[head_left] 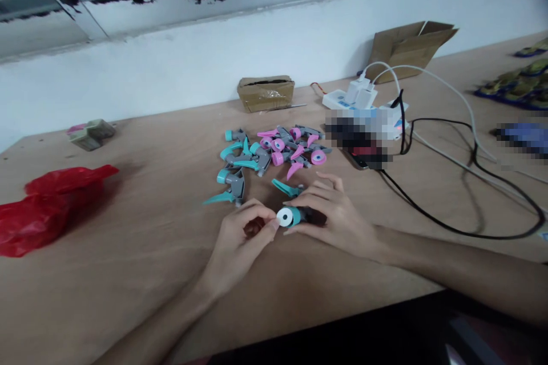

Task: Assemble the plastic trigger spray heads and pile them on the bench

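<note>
My right hand (338, 219) is wrapped round a spray trigger head with a teal collar (296, 216) and a teal trigger (286, 187); its grey body is mostly hidden by the fingers. A white round washer (285, 217) with a dark centre hole sits at the mouth of the collar. My left hand (242, 234) pinches the washer's left edge between thumb and forefinger. Just beyond the hands lies a pile of grey spray heads, teal ones (234, 182) on the left and pink ones (295, 151) on the right.
A red plastic bag (51, 205) lies at left, near a small greyish block (92, 134). Cardboard boxes (266, 94) stand by the wall. At right are a power strip (336, 100) with chargers, a phone (363, 157) and a looping black cable (462, 234).
</note>
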The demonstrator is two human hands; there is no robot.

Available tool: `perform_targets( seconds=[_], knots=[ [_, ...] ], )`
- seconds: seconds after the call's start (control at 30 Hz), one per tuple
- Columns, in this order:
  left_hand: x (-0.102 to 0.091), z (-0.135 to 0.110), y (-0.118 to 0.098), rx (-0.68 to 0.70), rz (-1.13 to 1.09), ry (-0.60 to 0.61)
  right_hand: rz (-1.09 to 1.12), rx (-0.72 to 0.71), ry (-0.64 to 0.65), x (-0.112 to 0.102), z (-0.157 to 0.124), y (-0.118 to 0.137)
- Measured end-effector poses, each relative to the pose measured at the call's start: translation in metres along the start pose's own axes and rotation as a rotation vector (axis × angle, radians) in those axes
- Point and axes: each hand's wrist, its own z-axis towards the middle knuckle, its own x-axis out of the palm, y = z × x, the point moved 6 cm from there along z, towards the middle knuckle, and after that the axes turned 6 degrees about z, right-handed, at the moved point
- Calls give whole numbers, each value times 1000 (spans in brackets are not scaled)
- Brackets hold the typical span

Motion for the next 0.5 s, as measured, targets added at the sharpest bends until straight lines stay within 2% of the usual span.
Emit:
perform_targets(
  seconds=[0.17,0.37,0.5],
  knots=[
    [5,-2,3,-76,-83,51,107,15,-7,-5,2,0],
    [9,-2,6,-91,-18,93,155,-2,23,-1,0,1],
    [9,-4,2,-52,80,51,156,-12,23,1,0,1]
  ],
)
